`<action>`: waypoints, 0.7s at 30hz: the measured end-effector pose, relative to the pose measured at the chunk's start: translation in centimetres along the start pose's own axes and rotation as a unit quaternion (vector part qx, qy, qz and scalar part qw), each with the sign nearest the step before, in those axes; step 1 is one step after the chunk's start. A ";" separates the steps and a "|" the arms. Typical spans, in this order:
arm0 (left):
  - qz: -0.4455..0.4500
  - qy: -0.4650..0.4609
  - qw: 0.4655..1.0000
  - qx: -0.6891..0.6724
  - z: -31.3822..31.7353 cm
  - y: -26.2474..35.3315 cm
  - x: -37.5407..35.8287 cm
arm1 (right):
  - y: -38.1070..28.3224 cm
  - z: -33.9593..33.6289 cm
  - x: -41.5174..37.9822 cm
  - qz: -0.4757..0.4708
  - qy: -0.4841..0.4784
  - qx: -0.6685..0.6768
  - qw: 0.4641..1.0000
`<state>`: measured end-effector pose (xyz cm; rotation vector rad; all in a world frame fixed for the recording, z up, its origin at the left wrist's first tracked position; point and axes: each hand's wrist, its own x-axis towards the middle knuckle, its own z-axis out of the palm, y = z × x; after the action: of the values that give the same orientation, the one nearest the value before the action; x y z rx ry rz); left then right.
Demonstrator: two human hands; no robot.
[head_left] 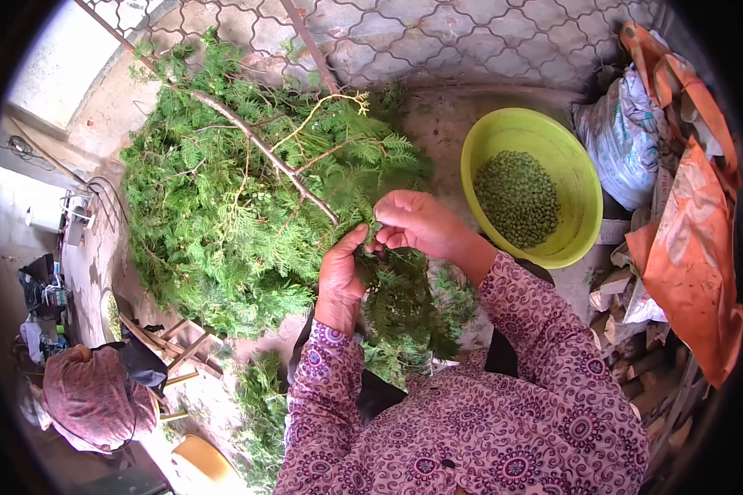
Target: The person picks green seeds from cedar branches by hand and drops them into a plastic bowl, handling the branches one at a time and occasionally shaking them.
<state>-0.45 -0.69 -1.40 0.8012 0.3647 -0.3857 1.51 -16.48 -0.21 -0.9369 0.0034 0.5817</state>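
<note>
Before my body, my left hand is closed around a feathery evergreen sprig, which hangs down between my forearms. My right hand meets it from the right, thumb and fingertips pinched on a small green piece at the sprig. The fingers hide most of that piece. Just beyond both hands lies a big heap of cut evergreen branches, with a bare brown stem across its top. A lime-green basin at the right holds many small round green cones.
A wire mesh fence runs along the back. White sacks and an orange sack stand at the right, above stacked firewood. At lower left are a person in a patterned top, a wooden frame and a yellow basin.
</note>
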 end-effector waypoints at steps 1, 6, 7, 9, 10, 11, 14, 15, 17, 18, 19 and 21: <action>0.000 0.000 1.000 0.000 0.0 0.0 0.0 | 0.1 -0.1 0.0 0.000 0.000 0.000 1.000; -0.014 -0.002 1.000 -0.025 0.2 0.1 -0.3 | 0.6 -0.1 0.0 -0.029 0.008 -0.038 0.999; -0.014 -0.002 1.000 -0.025 0.2 0.0 -0.2 | 0.4 0.2 -0.1 -0.030 0.008 -0.037 0.999; -0.012 0.003 1.000 0.001 0.3 -0.3 -0.2 | 0.0 0.9 -0.4 -0.051 0.035 -0.119 0.991; -0.014 0.003 1.000 0.002 0.2 -0.3 -0.1 | 0.0 0.8 -0.4 -0.051 0.036 -0.118 0.991; -0.017 0.002 1.000 -0.003 0.0 -0.4 0.0 | -0.1 0.8 -0.4 -0.061 0.035 -0.143 0.987; 0.001 0.022 1.000 -0.013 -0.3 -0.1 0.2 | -0.4 0.8 -0.7 -0.043 0.020 -0.177 0.983; 0.022 0.043 0.999 -0.017 -0.4 0.2 0.3 | -0.6 0.9 -0.8 -0.015 0.005 -0.185 0.983; 0.032 0.023 0.998 -0.049 -1.0 1.4 0.5 | -1.4 0.6 -1.4 -0.007 -0.008 -0.169 0.986; 0.042 0.003 0.996 -0.081 -1.2 2.1 0.4 | -1.6 0.2 -1.7 0.003 -0.021 -0.152 0.988; 0.056 0.007 0.996 -0.073 -1.3 2.5 0.3 | -2.0 -0.7 -1.5 -0.035 -0.032 -0.080 0.996; 0.063 -0.001 0.994 -0.087 -1.6 3.2 0.2 | -3.6 -2.8 -1.3 -0.100 -0.020 0.044 0.994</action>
<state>0.95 2.56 -0.53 0.6503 0.3390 -0.2331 2.81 -20.90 1.15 -0.8281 -0.0987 0.4114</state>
